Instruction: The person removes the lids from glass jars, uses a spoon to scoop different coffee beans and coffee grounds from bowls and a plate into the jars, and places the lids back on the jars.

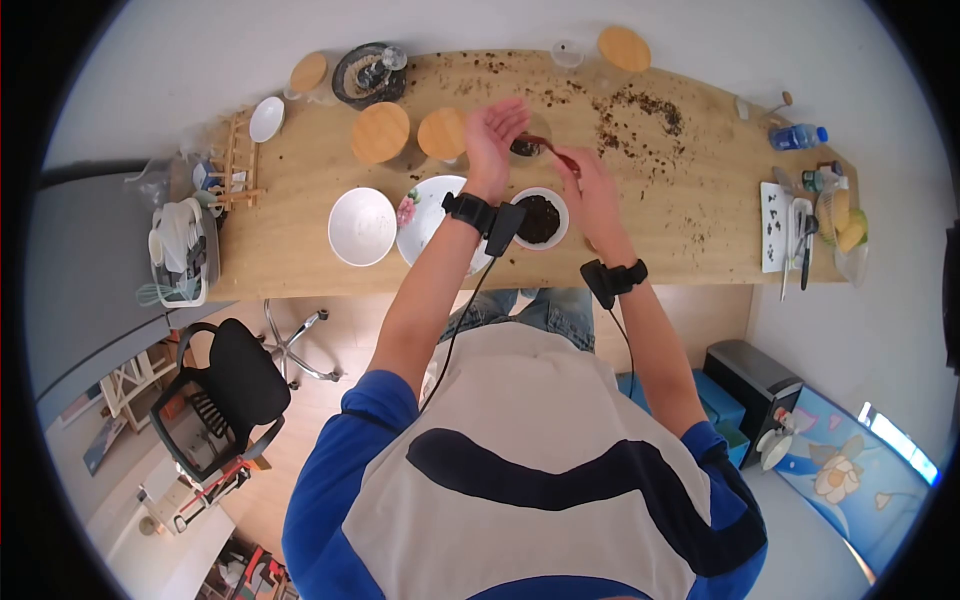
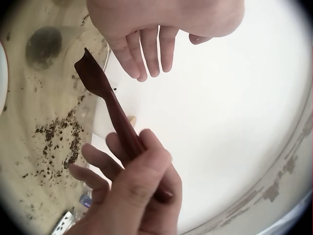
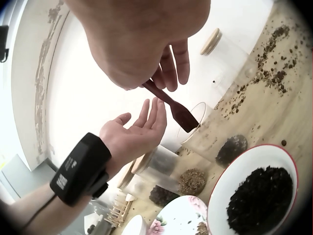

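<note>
My right hand (image 1: 594, 190) grips a dark reddish-brown wooden scoop (image 2: 105, 90) by its handle. The scoop's wide end overlaps the rim of a lidless clear glass jar (image 3: 203, 113) in the right wrist view. Dark bits (image 3: 232, 150) cover the jar's bottom. Close by on the other side, my left hand (image 1: 492, 138) is held palm up with its fingers extended, holding nothing. Nearer to me stands a white bowl with a red rim (image 3: 218, 205), which holds dark, leaf-like pieces (image 3: 261, 200). The scoop looks bare in the left wrist view.
A flowered plate (image 1: 425, 235) and a white bowl (image 1: 362, 227) stand left of the red-rimmed bowl. Wooden-lidded jars (image 1: 380, 132) are behind them. Dark crumbs (image 1: 645, 112) are strewn over the table's right half. At far right are a blue bottle (image 1: 797, 137) and a white tray (image 1: 773, 225).
</note>
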Demonstrator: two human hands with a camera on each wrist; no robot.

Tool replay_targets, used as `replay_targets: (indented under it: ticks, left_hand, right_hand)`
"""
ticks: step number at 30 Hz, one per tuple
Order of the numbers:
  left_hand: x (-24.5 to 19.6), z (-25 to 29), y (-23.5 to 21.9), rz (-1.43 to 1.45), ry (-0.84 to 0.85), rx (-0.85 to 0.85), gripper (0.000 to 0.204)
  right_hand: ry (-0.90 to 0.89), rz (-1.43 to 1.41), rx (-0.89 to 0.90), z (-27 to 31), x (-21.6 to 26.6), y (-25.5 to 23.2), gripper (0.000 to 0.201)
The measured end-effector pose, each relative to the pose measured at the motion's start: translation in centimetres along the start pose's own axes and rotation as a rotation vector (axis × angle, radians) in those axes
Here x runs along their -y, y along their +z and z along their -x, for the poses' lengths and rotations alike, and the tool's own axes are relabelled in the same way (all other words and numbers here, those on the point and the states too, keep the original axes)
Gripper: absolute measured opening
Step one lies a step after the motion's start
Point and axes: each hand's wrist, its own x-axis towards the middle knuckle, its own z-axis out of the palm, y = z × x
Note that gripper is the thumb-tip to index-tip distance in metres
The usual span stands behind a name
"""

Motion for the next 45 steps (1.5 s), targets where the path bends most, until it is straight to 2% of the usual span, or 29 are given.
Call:
replay_targets:
  ticks: [1,3,4,6,7,8,9,10,11,12,13,14,15,16,18,19,22,23,25,27,29,34,35,37,39,40,42,43,45]
  left_hand:
    - [0.0,0.5,-0.1,-0.051,0.009,-0.009,0.04]
    - [0.1,1.7,-0.5,-0.095,0.019,-0.02,0.036]
    - [-0.2,2.4,-1.2,-0.156,-0.054,-0.032,0.033]
    - [0.2,3.7,-2.6,-0.214,-0.127,-0.046,0.029]
    - [0.8,4.4,-3.5,-0.22,-0.259,-0.152,0.026]
    - [1.6,5.0,-4.7,-0.225,-0.393,-0.26,0.024]
    - [2.6,5.5,-6.4,-0.223,-0.393,-0.261,0.024]
    - [3.7,5.8,-8.3,-0.139,-0.516,-0.235,0.022]
    - [3.5,6.5,-8.2,-0.055,-0.638,-0.205,0.021]
    - [3.5,7.1,-8.1,-0.053,-0.638,-0.204,0.021]
    - [3.3,8.0,-8.1,-0.208,-0.677,-0.202,0.021]
    - [2.9,8.6,-7.7,-0.365,-0.714,-0.198,0.021]
    - [3.1,8.9,-8.4,-0.528,-0.718,-0.107,0.026]
    - [3.2,9.1,-8.4,-0.529,-0.717,-0.107,0.026]
    - [2.7,10.0,-7.6,-0.897,-0.797,-0.053,0.03]
    - [2.9,10.1,-7.9,-0.931,-0.82,-0.044,0.034]
    - [4.6,10.5,-9.4,-0.856,-0.777,0.024,0.034]
    - [5.0,10.6,-9.5,-0.851,-0.774,0.022,0.034]
    - [5.9,10.5,-9.8,-0.605,-0.747,0.038,0.035]
    - [6.6,10.4,-9.9,-0.593,-0.719,0.026,0.034]
    - [6.9,10.2,-9.9,-0.584,-0.69,0.013,0.033]
    - [7.4,9.6,-9.8,-0.925,-0.582,0.088,0.03]
    - [6.9,9.9,-8.9,-0.924,-0.584,0.085,0.03]
    - [4.7,10.7,-5.9,-1.21,-0.49,0.127,0.031]
    - [4.1,11.1,-4.7,-1.23,-0.474,0.1,0.031]
    - [4.0,11.3,-4.6,-1.247,-0.457,0.077,0.032]
    - [4.4,11.1,-5.2,-1.206,-0.446,0.071,0.031]
    - [4.6,11.0,-5.4,-1.164,-0.432,0.063,0.031]
    - [4.4,11.0,-5.4,-1.201,-0.422,0.078,0.031]
  right_hand:
    - [0.003,0.001,0.003,0.5,0.0,0.0,0.017]
    - [0.185,-0.157,-0.276,1.9,0.2,-0.4,0.018]
    - [0.185,-0.154,-0.272,2.7,0.0,-0.7,0.018]
    - [0.501,-0.431,-0.498,4.6,-0.6,-1.3,0.017]
    - [0.5,-0.43,-0.495,5.4,-0.8,-1.7,0.017]
    - [0.498,-0.314,-0.424,6.2,-0.9,-2.1,0.016]
    - [0.493,-0.197,-0.353,6.9,-0.9,-2.3,0.016]
    - [0.491,-0.196,-0.35,7.4,-0.9,-2.3,0.016]
    - [0.427,-0.101,-0.199,7.8,-0.7,-2.3,0.014]
    - [0.363,-0.006,-0.049,8.0,-0.5,-2.2,0.013]
    - [0.363,-0.005,-0.048,8.1,-0.4,-2.0,0.013]
    - [0.193,0.079,0.014,8.0,0.1,-1.7,0.013]
    - [0.022,0.162,0.076,7.9,0.4,-1.5,0.013]
    - [0.021,0.162,0.075,8.0,0.4,-1.4,0.013]
    - [-0.122,0.231,0.244,8.4,0.1,-1.0,0.015]
    - [-0.125,0.23,0.242,8.7,-0.1,-0.9,0.015]
    - [-0.143,0.231,0.292,9.3,-0.3,-1.2,0.017]
    - [-0.09,0.18,0.256,9.4,-0.1,-1.5,0.017]
    - [-0.036,0.132,0.225,9.3,0.0,-1.9,0.016]
    - [0.079,0.141,0.131,9.0,-0.2,-2.3,0.014]
    - [0.097,0.196,0.102,8.6,-0.2,-2.5,0.014]
    - [0.148,0.361,0.072,9.2,-0.3,-2.1,0.017]
    - [0.228,0.35,0.042,9.5,-0.5,-1.7,0.018]
    - [0.309,0.335,0.016,10.3,-1.4,-1.0,0.019]
    - [0.605,0.025,-0.099,10.8,-2.8,-0.4,0.023]
    - [0.608,0.024,-0.099,11.0,-3.6,-0.3,0.023]
    - [0.793,-0.247,-0.15,10.9,-4.4,-0.4,0.027]
    - [0.796,-0.247,-0.152,11.0,-4.7,-0.3,0.027]
    - [0.931,-0.496,-0.189,11.0,-4.9,-0.2,0.026]
